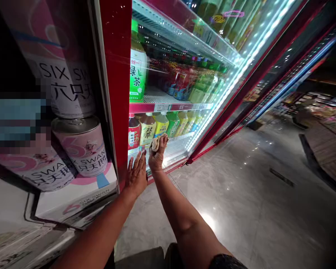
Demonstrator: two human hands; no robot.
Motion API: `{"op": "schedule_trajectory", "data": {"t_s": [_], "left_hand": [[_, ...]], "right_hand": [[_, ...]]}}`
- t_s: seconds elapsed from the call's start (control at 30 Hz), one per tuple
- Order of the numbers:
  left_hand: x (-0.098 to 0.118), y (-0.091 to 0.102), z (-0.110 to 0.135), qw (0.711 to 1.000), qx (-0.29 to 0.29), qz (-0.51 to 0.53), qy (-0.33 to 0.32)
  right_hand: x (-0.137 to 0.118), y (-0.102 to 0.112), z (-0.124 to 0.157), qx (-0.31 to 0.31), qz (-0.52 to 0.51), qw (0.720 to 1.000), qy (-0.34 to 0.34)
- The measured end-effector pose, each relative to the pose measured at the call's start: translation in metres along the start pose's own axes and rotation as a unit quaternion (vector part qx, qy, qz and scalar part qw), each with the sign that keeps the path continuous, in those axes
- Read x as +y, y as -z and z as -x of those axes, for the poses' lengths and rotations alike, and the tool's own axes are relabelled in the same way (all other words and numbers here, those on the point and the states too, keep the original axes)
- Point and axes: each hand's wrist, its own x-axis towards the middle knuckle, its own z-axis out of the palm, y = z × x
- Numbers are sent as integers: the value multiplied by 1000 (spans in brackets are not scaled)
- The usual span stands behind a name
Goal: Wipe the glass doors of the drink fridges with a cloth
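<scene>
In the head view my right hand (pixel 156 158) is closed around a crumpled beige cloth (pixel 158 143), held against the glass door of a lit drinks fridge. Just left of it, my left hand (pixel 137 173) lies with fingers spread on the lower part of the same door, near its red frame (pixel 117 74). Behind the glass stand a red-labelled bottle (pixel 134 134), a yellow-labelled bottle (pixel 148 129) and several others in a row. On the shelf above, a large green tea bottle (pixel 137 71) stands at the left end.
Large pink and white cans (pixel 84 145) are stacked left of the fridge on a printed box (pixel 81 190). A bright light strip (pixel 240 74) runs along the door's right side. Grey shiny floor (pixel 240 201) spreads to the right, with a rounded wooden display (pixel 324 145) beyond.
</scene>
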Motion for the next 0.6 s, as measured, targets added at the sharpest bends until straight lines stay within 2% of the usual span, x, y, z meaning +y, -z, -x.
{"op": "schedule_trajectory", "data": {"t_s": [0.17, 0.3, 0.37, 0.5, 0.6], "left_hand": [[-3, -1, 6, 1000, 26, -14, -3], [-4, 2, 7, 999, 20, -25, 0], [-4, 2, 8, 999, 19, -29, 6], [-4, 1, 12, 999, 28, -31, 23], [-2, 1, 15, 998, 41, -35, 29]], "right_hand": [[-8, -6, 8, -50, 32, 997, 52], [-6, -9, 8, -17, 48, 998, 35], [-8, -10, 10, -20, 56, 997, 40], [-13, -9, 15, -51, 48, 992, 106], [-11, -7, 16, -69, 50, 989, 121]]}}
